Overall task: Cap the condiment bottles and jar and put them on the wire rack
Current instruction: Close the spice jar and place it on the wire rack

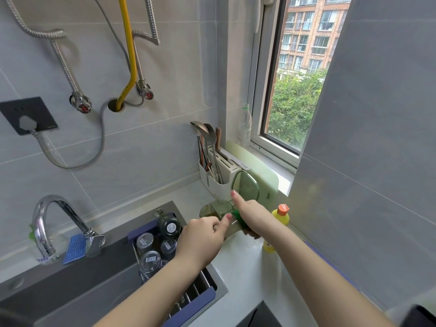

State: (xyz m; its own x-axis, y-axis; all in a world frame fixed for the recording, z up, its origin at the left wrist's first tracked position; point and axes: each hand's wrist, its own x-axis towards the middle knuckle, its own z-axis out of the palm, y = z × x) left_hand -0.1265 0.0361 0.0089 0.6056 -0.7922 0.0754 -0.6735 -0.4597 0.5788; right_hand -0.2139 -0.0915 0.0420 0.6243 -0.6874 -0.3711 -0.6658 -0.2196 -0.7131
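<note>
Hands meet over a translucent green plastic jar [218, 212] with inner dividers, standing on the pale countertop [245, 274] at about one o'clock from the sink rack. Its hinged oval lid [246, 186] stands open, and the right hand [253, 217] seems to steady it from behind, forefinger raised against the lid, probably to swing it shut. The left hand [204, 239] pinches the jar's near rim, bracing it. Dark seasoning lies in one compartment. Four capped bottles [157, 244] already sit in the wire rack [188, 300] across the sink.
</note>
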